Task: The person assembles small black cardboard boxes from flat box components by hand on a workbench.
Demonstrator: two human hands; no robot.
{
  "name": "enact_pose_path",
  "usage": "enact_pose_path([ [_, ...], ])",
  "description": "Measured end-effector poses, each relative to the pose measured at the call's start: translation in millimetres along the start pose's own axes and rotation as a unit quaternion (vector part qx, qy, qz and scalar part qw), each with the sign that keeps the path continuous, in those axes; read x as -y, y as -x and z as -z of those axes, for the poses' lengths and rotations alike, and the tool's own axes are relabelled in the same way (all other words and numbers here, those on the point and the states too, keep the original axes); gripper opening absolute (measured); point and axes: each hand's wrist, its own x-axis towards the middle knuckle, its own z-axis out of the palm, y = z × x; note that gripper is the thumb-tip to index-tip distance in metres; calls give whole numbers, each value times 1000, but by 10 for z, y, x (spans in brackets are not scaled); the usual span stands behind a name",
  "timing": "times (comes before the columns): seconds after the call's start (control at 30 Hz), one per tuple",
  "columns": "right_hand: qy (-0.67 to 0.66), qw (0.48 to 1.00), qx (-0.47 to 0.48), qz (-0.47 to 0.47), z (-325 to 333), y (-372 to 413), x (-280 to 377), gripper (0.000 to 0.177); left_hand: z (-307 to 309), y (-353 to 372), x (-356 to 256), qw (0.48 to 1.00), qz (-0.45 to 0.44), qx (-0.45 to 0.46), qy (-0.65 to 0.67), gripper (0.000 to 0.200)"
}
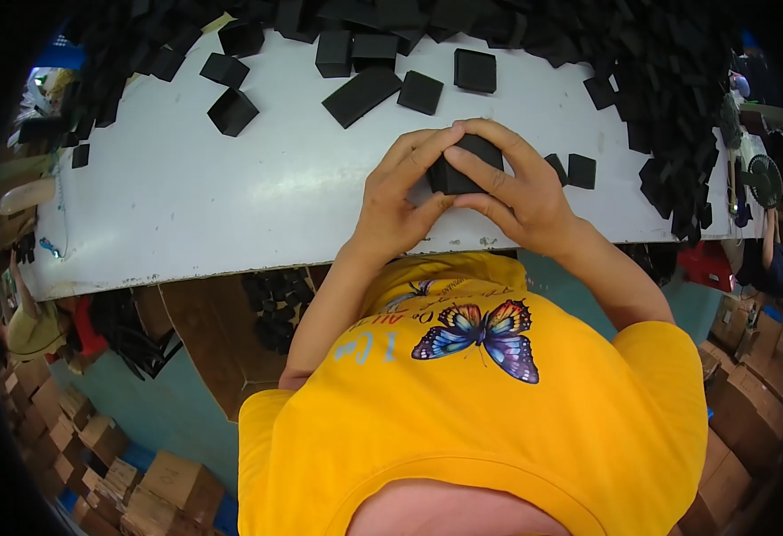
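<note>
Close to the table's near edge, a small black box (452, 180) sits between my two hands. My left hand (394, 195) grips its left side, with the thumb low at the front and the fingers over the far edge. From the other side, my right hand (527, 186) wraps its fingers across the top, and its thumb presses the near face. Both sets of fingertips meet around the box and cover part of it. Just right of my right hand lie two small black pieces (582, 171). Beyond my hands stand more black boxes (420, 93) on the white table (275, 196).
Large heaps of black boxes line the table's far side and right end (677, 107). An open carton (213, 335) with black pieces inside stands below the near edge at left. Stacked cardboard boxes (173, 482) fill the floor. A person (34, 326) is at far left.
</note>
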Motion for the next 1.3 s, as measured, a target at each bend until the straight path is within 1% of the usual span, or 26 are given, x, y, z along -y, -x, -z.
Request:
enact_pose_path([
  [0.03,15,1000,0,14,2,-7,10,55,3,-6,-16,1000,-7,-7,4,75],
  [0.13,47,997,40,43,91,-29,5,57,15,-36,-17,1000,-7,-2,20,73],
  [0.23,28,995,95,-1,190,-44,-18,57,11,-53,-18,1000,15,1,24,72],
  [0.33,40,998,52,4,99,-17,25,58,14,-50,-9,1000,14,0,20,73],
  [0.43,55,998,31,9,45,11,7,57,-3,-48,-17,1000,6,-7,12,71],
  [0.53,116,991,67,29,77,-24,37,54,9,-24,65,1000,-17,-9,3,66],
  [0.63,96,994,51,21,31,68,-48,47,10,-21,110,1000,-20,-10,1,60],
  [0.73,-14,1000,-5,19,-206,263,-255,41,-11,-1,174,1000,-18,-8,-9,57],
  [0.77,-61,997,-37,0,-269,296,-240,39,-19,31,195,1000,-16,-9,14,56],
  [0.83,-116,992,-50,-14,-340,328,-255,39,-42,19,269,998,-27,-15,49,55],
  [0.87,-145,987,-60,-18,-370,323,-270,39,-73,38,302,995,-4,-11,100,56],
  [0.9,-143,987,-72,-33,-388,328,-243,37,-78,73,304,995,3,-7,98,58],
  [0.93,-120,990,-53,-49,-356,313,-206,36,-55,72,301,995,5,-6,95,59],
  [1.03,-39,996,10,-84,-142,233,-28,34,52,33,160,998,34,34,37,63],
  [1.13,15,998,15,-58,45,146,162,32,255,-101,-211,993,-35,45,-99,64],
  [1.17,-5,999,-5,-53,115,118,161,29,362,-163,-237,991,-66,41,-108,61],
  [1.23,-151,975,-112,-117,166,37,37,27,644,-313,18,982,-91,-79,-144,56],
  [1.27,-220,950,-165,-149,193,-25,-79,27,777,-464,97,965,-76,-120,-223,53],
  [1.3,-139,968,-123,-167,226,-81,-269,25,920,-614,208,941,-76,-89,-317,52],
])
